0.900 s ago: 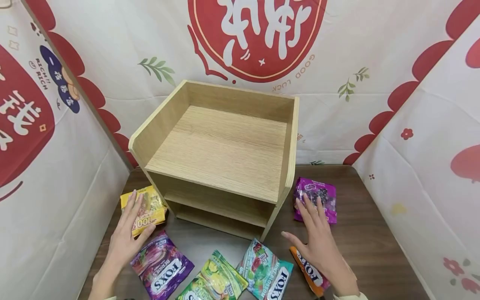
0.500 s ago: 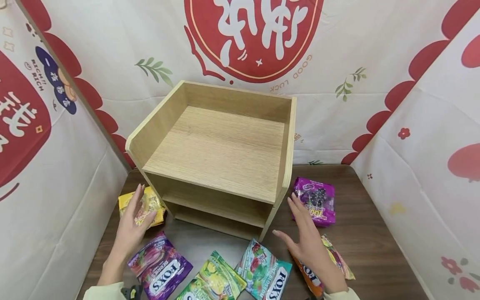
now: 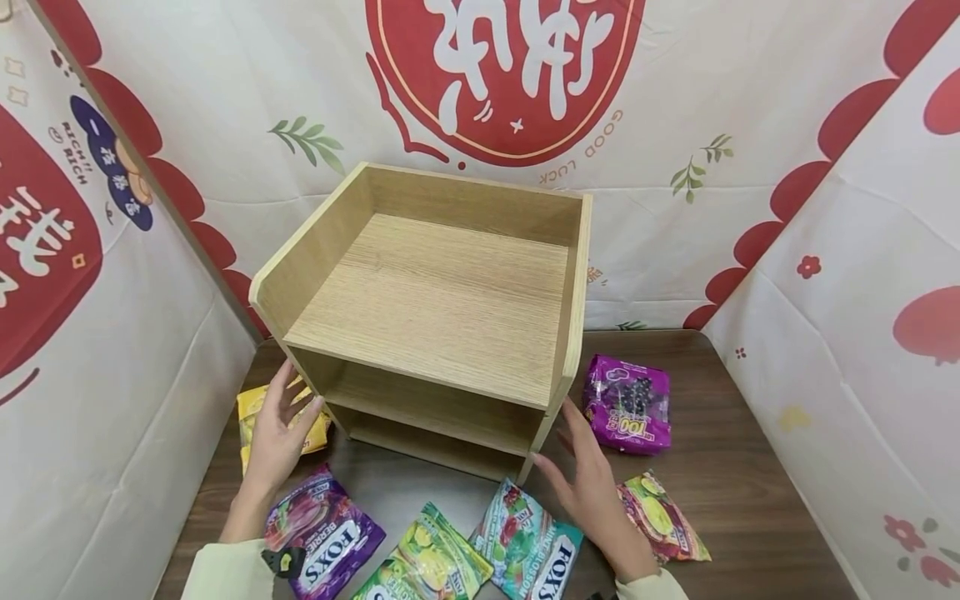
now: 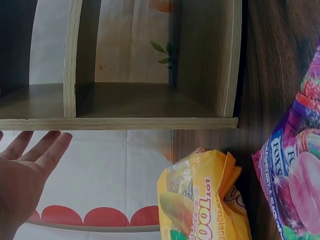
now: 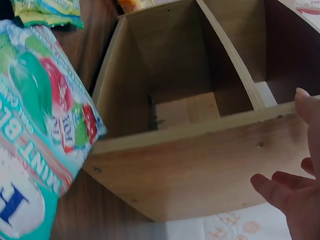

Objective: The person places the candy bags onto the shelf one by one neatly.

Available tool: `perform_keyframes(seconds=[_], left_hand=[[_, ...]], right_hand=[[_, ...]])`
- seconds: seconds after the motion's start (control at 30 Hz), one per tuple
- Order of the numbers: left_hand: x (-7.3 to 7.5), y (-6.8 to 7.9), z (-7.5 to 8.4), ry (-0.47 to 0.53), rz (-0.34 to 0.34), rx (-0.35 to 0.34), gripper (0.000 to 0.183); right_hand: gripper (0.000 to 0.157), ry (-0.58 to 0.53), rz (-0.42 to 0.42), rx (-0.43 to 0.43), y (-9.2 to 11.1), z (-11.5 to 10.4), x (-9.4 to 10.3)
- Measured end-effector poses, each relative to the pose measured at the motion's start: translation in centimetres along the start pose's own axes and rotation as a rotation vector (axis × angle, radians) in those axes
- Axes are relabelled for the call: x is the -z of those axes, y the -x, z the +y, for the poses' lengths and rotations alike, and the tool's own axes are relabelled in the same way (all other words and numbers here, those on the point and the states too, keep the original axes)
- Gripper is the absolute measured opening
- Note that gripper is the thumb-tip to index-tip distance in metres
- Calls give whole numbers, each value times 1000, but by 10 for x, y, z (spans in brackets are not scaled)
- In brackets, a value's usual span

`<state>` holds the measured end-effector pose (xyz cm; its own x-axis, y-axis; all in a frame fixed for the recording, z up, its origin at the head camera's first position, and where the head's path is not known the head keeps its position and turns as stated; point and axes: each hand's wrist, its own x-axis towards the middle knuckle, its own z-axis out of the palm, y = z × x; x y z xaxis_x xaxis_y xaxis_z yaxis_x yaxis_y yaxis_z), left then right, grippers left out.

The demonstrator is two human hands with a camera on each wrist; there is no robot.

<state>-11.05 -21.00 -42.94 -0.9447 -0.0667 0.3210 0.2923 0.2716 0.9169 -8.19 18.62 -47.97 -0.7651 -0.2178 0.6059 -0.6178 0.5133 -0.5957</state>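
A brown tabletop point(image 3: 765, 492) is backed by white printed cloth point(image 3: 660, 275), and at the centre of the head view a wooden shelf point(image 3: 450, 292) is set upright on it, turned slightly askew. The step in hand is judged to be the taking of the shelf by its sides: the left hand point(image 3: 277, 433) is held at the left side panel point(image 3: 318, 250), left of centre, and the right hand point(image 3: 588, 483) at the right side panel point(image 5: 200, 175), right of centre. Both grips are kept wide, thumbs parted from fingers; whether either panel is touched cannot be told for certain. For the next move, even pressure on both panels would seem to be needed. At lower centre, room is narrowed by a teal bag point(image 3: 528, 542), its corner close to the shelf's foot; the left flank is crowded by a yellow bag point(image 4: 200, 200). More bare tabletop is offered toward the right edge, beyond a purple grape bag point(image 3: 628, 404)
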Motion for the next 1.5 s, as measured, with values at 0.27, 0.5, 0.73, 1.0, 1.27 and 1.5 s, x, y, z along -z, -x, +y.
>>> perform_keyframes(seconds=[0.27, 0.5, 0.73, 1.0, 1.27, 1.5], left_hand=[[-1, -3, -29, 62, 82, -36, 60], [-5, -4, -31, 64, 112, -48, 59], [-10, -15, -36, -51, 307, -73, 27], [-13, -19, -40, -99, 366, -143, 19], [-18, -16, -20, -126, 368, -148, 14], [-25, -11, -5, -103, 364, -161, 14]], right_hand=[[83, -32, 83, 16, -3, -4, -16], [76, -74, 142, 15, -12, -27, -14], [75, -106, 157, 72, -19, -33, -12], [65, -111, 177, 121, -19, -26, -11], [59, -102, 171, 126, -18, -19, -10], [55, -91, 141, 129, -20, -14, -6]])
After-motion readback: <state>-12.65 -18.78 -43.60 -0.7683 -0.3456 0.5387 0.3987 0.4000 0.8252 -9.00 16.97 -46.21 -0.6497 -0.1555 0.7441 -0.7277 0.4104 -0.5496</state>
